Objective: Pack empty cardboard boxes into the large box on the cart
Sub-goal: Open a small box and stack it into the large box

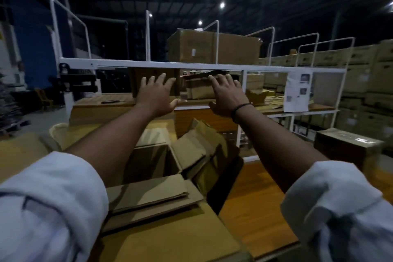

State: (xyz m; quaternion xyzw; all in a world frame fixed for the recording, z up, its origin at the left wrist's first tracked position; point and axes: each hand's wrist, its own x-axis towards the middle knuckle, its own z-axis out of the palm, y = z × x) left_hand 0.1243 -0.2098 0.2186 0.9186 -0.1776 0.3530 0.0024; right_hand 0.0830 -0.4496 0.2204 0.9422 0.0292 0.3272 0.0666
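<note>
Both my arms stretch forward toward a white metal shelf rack point(191, 65). My left hand point(156, 93) has its fingers spread and holds nothing, in front of a dark upright cardboard box point(136, 83) on the shelf. My right hand point(228, 95) is also spread and empty, just in front of a small crumpled cardboard box point(197, 89) under the rack's top bar. Whether either hand touches a box, I cannot tell. Below my arms lies the large open box point(170, 240) with several empty and flattened cardboard boxes point(191, 151) piled in it.
A big closed carton point(212, 49) stands on the rack's top level. A paper sheet point(297, 91) hangs on the rack at right. Stacked cartons point(365, 78) fill the right background. A wooden surface point(255, 208) lies at lower right, with another box point(348, 147) beyond it.
</note>
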